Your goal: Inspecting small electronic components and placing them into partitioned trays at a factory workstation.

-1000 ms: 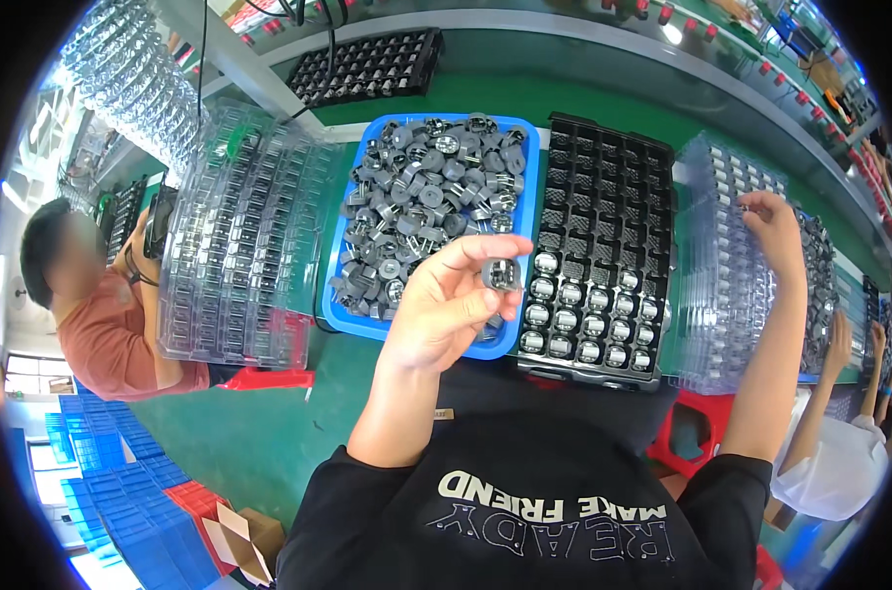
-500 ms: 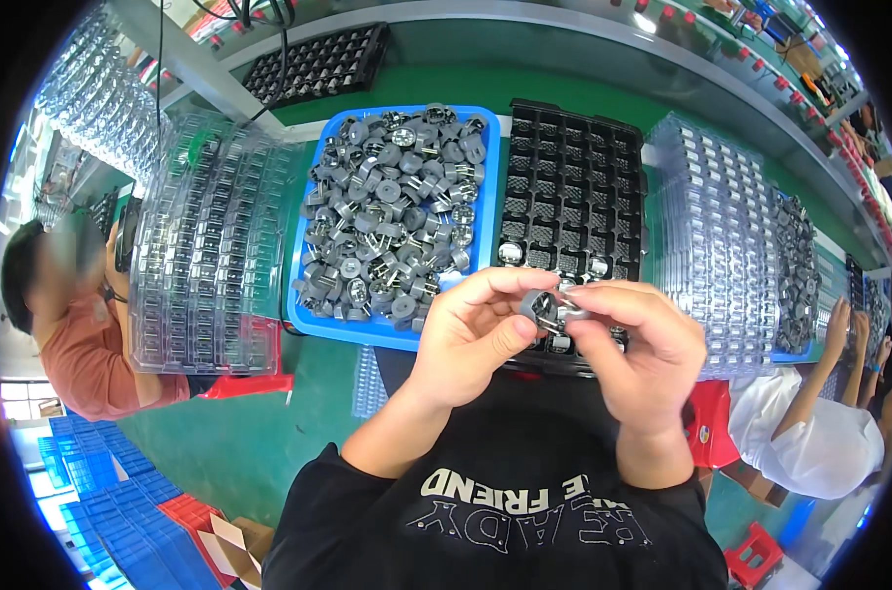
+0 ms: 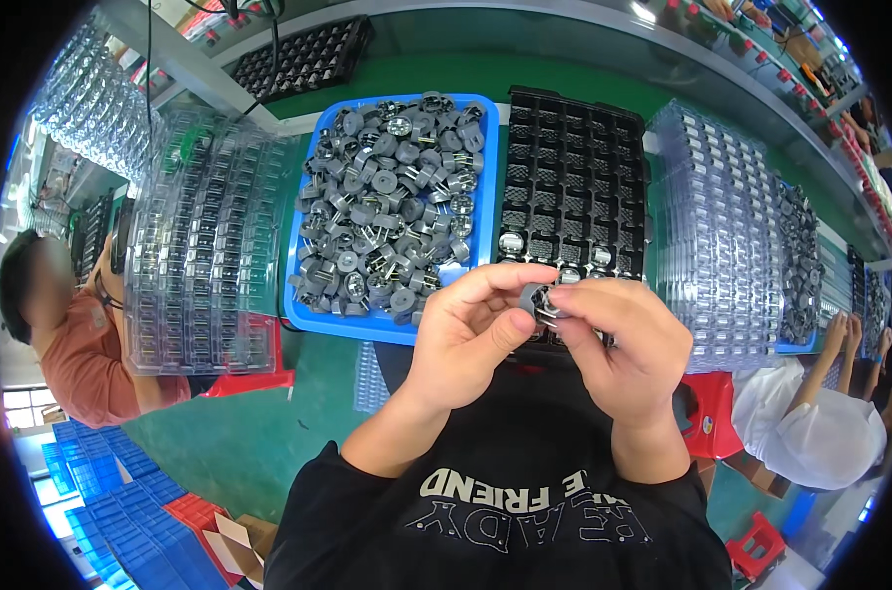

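My left hand (image 3: 468, 334) and my right hand (image 3: 628, 344) meet in front of my chest, fingertips pinched together on one small grey round part (image 3: 542, 299) with metal pins. Just beyond them lies a black compartment tray (image 3: 574, 167); a few of its near cells hold shiny parts, and my hands hide its near edge. Left of it a blue bin (image 3: 487, 177) is heaped with several loose grey round parts (image 3: 387, 206).
Stacks of clear plastic trays stand at the left (image 3: 200, 246) and at the right (image 3: 716, 236). Another black tray (image 3: 303, 57) lies at the back. A person in an orange top (image 3: 77, 344) sits left; another person in white (image 3: 819, 423) sits right. Blue crates (image 3: 102, 492) rest on the floor.
One second ago my left hand alone held a part while my right reached to the right-hand stack. My right hand came back, and both hands now pinch the part.
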